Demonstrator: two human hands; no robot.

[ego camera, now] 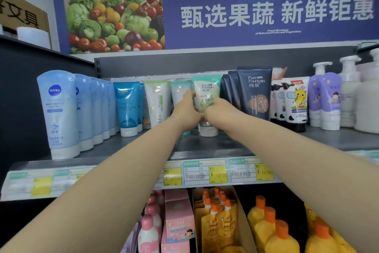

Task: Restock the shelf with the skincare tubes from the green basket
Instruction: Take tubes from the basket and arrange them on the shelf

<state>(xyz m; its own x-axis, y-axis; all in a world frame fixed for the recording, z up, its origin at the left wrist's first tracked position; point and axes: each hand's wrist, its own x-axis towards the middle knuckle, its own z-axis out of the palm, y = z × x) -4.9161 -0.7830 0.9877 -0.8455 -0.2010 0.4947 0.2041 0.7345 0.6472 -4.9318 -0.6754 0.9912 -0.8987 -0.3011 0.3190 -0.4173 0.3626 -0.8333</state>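
So both hands are up at the shelf (215,146), wrapped round one mint tube (207,90). The left hand (187,110) has its fingers curled over the tube's left edge. The right hand (217,109) is curled against the lower right side, so the two grip it between them (the label above the knuckles reads Pure Fountain).

The tube stands upright, cap down. Its silver cap looks to be sitting on the shelf, mid-row and about level with its neighbours.

Just left of it is a pale tube (179,90), partly hidden behind the left hand. Further left come a white-green tube (156,103), the blue tubes (128,107) and a long file of Nivea tubes (58,113) at the far end.

Just right stand the dark tubes (255,92) of the same brand. After those come kids' tubes (297,103) with a yellow dragon, purple bottles (330,101) and white pump bottles (348,88).

Price tags (205,172) run along the shelf's front lip. On the level below are pink boxes (178,218), orange-capped pouches (217,218) in a carton and yellow bottles (272,232). Above everything hangs a blue banner (266,14) with a fruit-and-veg photo.
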